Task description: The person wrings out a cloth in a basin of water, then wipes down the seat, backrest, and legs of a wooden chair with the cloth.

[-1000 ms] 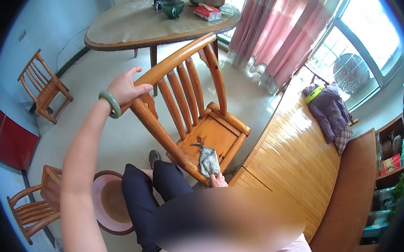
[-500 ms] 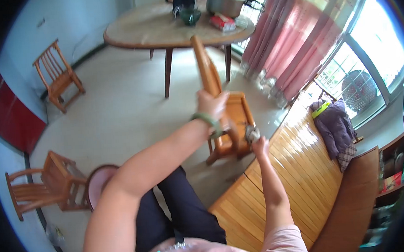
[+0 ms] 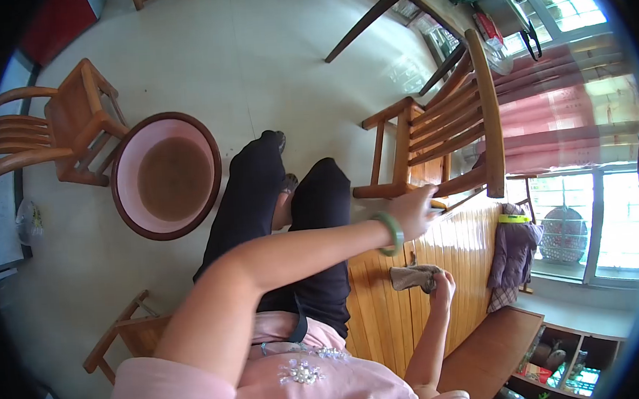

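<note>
My left hand (image 3: 413, 215), with a green bangle on the wrist, grips the lower edge of a wooden chair (image 3: 449, 128), near its armrest. The chair has a slatted back and appears sideways at the right of the view. My right hand (image 3: 444, 287) is closed on one end of a grey-brown cloth (image 3: 412, 277). The cloth hangs over a slatted wooden surface (image 3: 382, 297), apart from the chair.
A pink basin (image 3: 213, 162) of murky water stands on the floor beside a second wooden chair (image 3: 77, 118). Another chair (image 3: 142, 335) is at lower left. A table (image 3: 432, 6) with a pot (image 3: 501, 6) stands at the top right. Purple clothing (image 3: 514, 251) hangs near the window.
The view has swung down and left, bringing the whole basin into sight. The held chair has turned so its slatted back shows. The cloth is now away from the chair, still in my right hand.
</note>
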`<state>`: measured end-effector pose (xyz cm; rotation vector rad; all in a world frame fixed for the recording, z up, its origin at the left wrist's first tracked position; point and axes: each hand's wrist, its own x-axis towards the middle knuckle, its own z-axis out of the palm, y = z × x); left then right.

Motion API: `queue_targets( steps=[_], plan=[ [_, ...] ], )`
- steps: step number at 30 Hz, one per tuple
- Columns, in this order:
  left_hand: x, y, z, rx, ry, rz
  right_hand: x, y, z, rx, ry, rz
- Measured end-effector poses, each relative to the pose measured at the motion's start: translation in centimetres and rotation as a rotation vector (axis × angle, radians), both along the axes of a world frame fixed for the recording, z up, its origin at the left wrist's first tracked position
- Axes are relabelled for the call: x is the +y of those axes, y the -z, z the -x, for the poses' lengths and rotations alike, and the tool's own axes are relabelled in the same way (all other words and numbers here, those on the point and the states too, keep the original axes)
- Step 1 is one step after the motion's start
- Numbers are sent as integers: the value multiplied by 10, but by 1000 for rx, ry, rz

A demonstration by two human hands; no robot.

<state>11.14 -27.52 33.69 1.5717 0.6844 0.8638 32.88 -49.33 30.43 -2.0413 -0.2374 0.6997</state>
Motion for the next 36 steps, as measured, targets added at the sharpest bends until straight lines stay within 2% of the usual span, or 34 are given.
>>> queue_targets(
  steps=[4, 7, 9, 11, 13, 15, 16, 18, 20, 21, 22, 23, 25, 27, 29, 30, 31, 33, 35, 36],
  plan=[
    [13, 23, 98, 148, 4, 87, 42, -30, 33, 23, -42, -46],
    [24, 24, 129, 120, -6, 229, 89, -59, 59, 56, -271, -96],
    [27, 40, 119, 70, 3, 249, 118, -75, 82, 4, -422, -172],
    [32, 57, 96, -102, -5, 329, 151, -101, 133, -46, -526, -178],
    [42, 61, 81, -124, 43, 379, 171, -113, 161, -15, -765, -28],
    [58, 60, 74, -431, 168, 1133, 190, -126, 189, -602, -1224, -12],
    [66, 93, 59, -539, 210, 1036, 199, -143, 192, -746, -1228, 82],
    [82, 104, 58, -685, 209, 1182, 222, -178, 166, -1280, -1156, 76],
    [98, 114, 45, -751, 213, 1275, 248, -192, 118, -1261, -826, -136],
    [107, 111, 39, -704, 184, 1236, 266, -207, 93, -1472, -821, -73],
    [116, 111, 29, -659, 155, 1196, 287, -215, 81, -1367, -721, 29],
    [123, 112, 13, -659, 165, 1204, 309, -214, 48, -1268, -749, 6],
    [137, 107, -34, -640, 218, 923, 351, -210, 41, -1112, -749, 22],
    [148, 77, -74, -662, 188, 518, 381, -202, 39, -1022, -741, 53],
    [144, 39, -107, -923, 252, 371, 402, -191, 40, -1374, -765, 98],
    [144, 20, -119, -851, 93, 118, 407, -181, 40, -1520, -710, 150],
    [142, 10, -128, -765, -65, -132, 407, -178, 38, -1518, -715, 156],
    [132, 28, -142, -696, -126, -162, 403, -178, 36, -1414, -711, 106],
    [118, 67, -159, -336, -306, -401, 403, -177, 33, -1503, -739, 124],
    [114, 85, -162, -151, -198, -260, 403, -177, 34, -1513, -755, 111]
  ],
)
